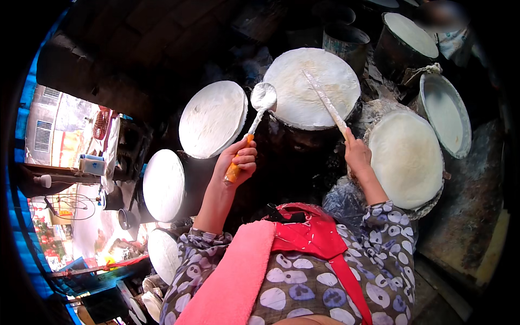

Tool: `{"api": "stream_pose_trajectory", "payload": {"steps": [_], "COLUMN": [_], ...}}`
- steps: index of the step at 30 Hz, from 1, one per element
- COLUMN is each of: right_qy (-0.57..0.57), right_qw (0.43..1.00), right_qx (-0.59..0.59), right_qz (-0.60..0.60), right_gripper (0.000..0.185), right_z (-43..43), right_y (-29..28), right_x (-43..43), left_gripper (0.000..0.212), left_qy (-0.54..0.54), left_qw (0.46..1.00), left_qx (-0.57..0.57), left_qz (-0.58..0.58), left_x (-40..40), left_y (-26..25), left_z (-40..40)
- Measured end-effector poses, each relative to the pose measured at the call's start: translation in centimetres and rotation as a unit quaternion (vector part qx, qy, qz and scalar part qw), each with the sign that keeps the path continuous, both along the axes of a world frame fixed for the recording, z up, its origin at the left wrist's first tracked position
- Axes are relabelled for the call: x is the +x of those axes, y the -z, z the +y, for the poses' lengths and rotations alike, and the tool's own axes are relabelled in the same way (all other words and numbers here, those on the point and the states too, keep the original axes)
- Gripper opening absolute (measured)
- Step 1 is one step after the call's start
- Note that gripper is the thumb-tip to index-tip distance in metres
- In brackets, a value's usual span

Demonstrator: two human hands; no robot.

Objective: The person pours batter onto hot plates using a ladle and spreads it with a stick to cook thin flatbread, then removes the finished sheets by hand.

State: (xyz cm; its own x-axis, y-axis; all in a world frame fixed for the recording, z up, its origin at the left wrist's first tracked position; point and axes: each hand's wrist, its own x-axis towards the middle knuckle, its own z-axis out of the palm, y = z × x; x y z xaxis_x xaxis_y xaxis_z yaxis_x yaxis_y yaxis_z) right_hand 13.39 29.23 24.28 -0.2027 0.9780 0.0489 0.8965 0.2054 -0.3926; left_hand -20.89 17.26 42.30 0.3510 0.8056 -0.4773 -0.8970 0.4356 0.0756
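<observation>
My left hand [240, 164] grips the orange handle of a ladle [264, 96] whose bowl and shaft are coated in white batter. The ladle's bowl overlaps the left rim of a large round cooking surface [290, 107] covered with a pale, yellowish-white layer. Across that surface reaches a long, thin flat stick [323, 95], smeared with white and held near its lower end by my right hand [357, 153]. To the left of it sits another white-covered round [213, 120]. Close by my right hand is a round with a smooth cream-coloured layer [406, 160].
An oval metal basin [445, 115] with white residue leans at the right. Behind stand a worn metal bucket [346, 40] and a dark pot with a white top [411, 35]. More white rounds [163, 185] line the left side. A plastic bag [345, 201] lies near my right forearm.
</observation>
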Motion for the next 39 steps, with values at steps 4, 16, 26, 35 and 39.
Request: {"api": "stream_pose_trajectory", "payload": {"steps": [4,16,26,35,39], "right_qy": [0.042,0.018,-0.041,0.103,0.137], "right_qw": [0.996,0.976,0.997,0.991,0.987], "right_qx": [-0.026,-0.013,-0.046,-0.083,-0.085], "right_qz": [0.072,0.216,0.040,-0.026,-0.024], "right_gripper": [0.045,0.045,0.046,0.047,0.046], "right_z": [0.3,-0.6,3.5,6.6,4.1], "right_y": [0.0,-1.6,-1.6,-2.5,-1.4], "right_x": [-0.4,-1.4,-6.7,-1.1,-1.0], "left_gripper": [0.021,0.025,0.024,0.026,0.026], "left_qy": [-0.006,0.006,0.008,0.013,0.017], "left_qw": [1.000,0.999,0.994,0.998,0.999], "left_qx": [-0.003,0.052,0.107,0.057,0.048], "left_qz": [0.004,0.005,-0.001,0.008,0.010], "left_x": [-0.3,-0.7,1.2,0.3,-0.5], "left_y": [-0.3,-0.8,-2.6,-0.2,0.1], "left_z": [-0.7,-1.7,1.2,0.1,-0.2]}}
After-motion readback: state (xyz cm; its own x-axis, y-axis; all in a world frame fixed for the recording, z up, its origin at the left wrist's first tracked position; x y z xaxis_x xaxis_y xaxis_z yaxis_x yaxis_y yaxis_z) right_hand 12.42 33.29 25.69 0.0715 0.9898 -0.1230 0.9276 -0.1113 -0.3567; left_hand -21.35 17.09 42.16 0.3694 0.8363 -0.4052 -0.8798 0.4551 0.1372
